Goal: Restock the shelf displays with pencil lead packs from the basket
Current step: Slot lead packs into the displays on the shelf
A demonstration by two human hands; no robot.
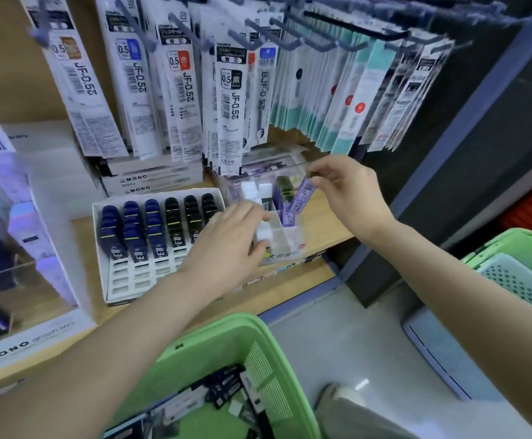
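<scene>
Green basket (pixel 233 331) sat closest, its lead packs (pixel 223 391) cut off below. Right hand (pixel 350 191) pinched a purple pack (pixel 302 198) over the clear tray (pixel 285 237); left hand (pixel 229 242) gripped a half-hidden white pack (pixel 263 234).

Purple pack (pixel 302 198) (green basket (pixel 226 337))

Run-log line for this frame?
left hand: grips white pack | right hand: pinches purple pack, tilted into clear organizer | green basket: holds packs

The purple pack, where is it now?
In the head view, right of centre, the purple pack is tilted, pinched at its top by the right hand, its lower end in the clear divided box, just right of the white tray.
</scene>
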